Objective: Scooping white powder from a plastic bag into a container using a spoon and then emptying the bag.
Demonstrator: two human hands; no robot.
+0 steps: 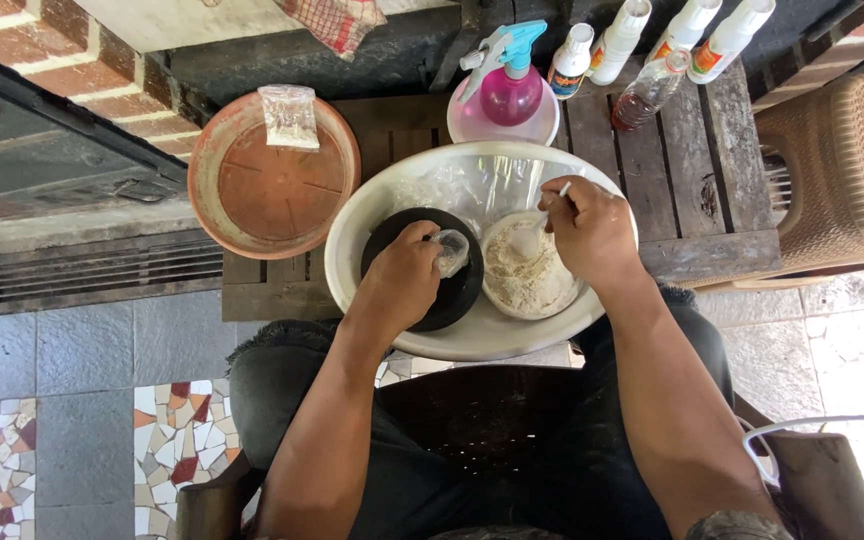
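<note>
Fingers of the left hand [404, 275] pinch a clear bag [451, 250]; right hand [589, 228] fingers grip a white spoon [536, 233].

We see a small clear cup [451, 251] tilted over a black pot [457, 295], and a white spoon [535, 233] dipped into pale powder [527, 280].

One big white basin [472, 335], one black pot [452, 300], one white bowl of powder [527, 280], one terracotta saucer [272, 190], one pink spray bottle [510, 85], four white-capped bottles [619, 40], one clear bottle [649, 92], one small plastic bag [290, 115].
</note>
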